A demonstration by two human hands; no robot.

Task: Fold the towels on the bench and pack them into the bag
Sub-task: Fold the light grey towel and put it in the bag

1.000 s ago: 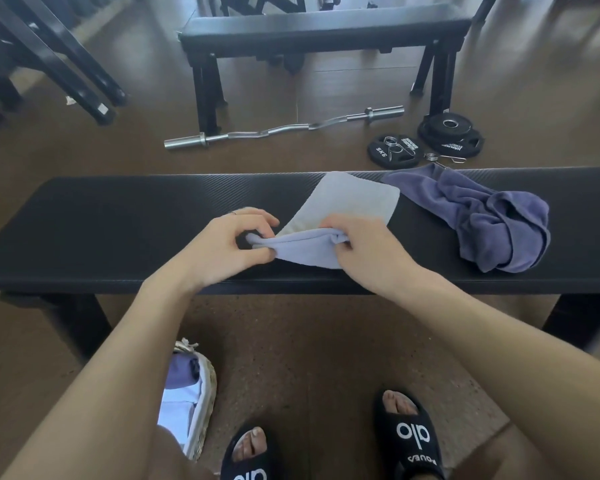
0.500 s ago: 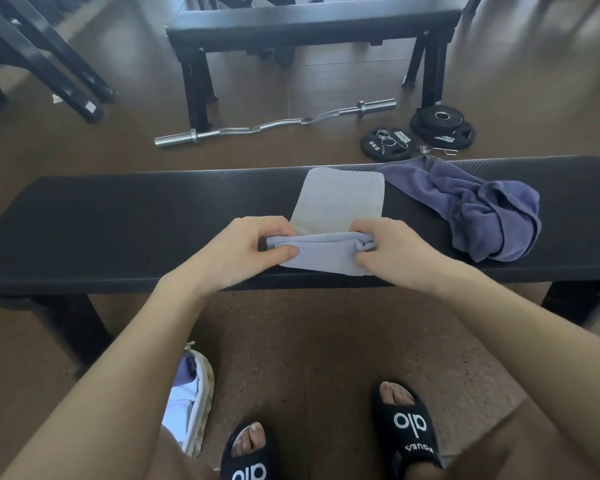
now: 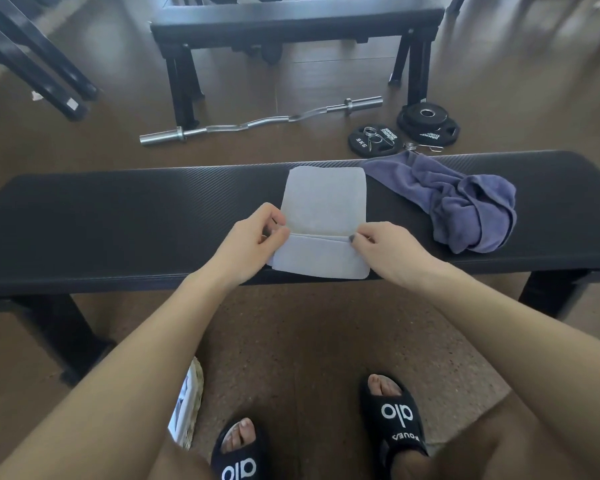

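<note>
A pale grey-blue towel (image 3: 321,202) lies flat on the black bench (image 3: 118,216), its near part folded over onto itself. My left hand (image 3: 253,244) pinches the left end of the fold's edge. My right hand (image 3: 385,249) pinches the right end of that edge. A darker purple towel (image 3: 465,199) lies crumpled on the bench to the right. The bag (image 3: 187,400), woven-edged with cloth inside, stands on the floor by my left leg, mostly hidden behind my left forearm.
Beyond the bench lie a curl bar (image 3: 264,123), weight plates (image 3: 426,123) and spring collars on the wooden floor. A second black bench (image 3: 291,22) stands farther back. Dark rack legs (image 3: 39,67) run along the far left. My sandalled feet (image 3: 395,417) are on a mat.
Both hands have carried the near edge of the pale towel forward, so the bunched roll is now a flat folded flap lying on the towel.
</note>
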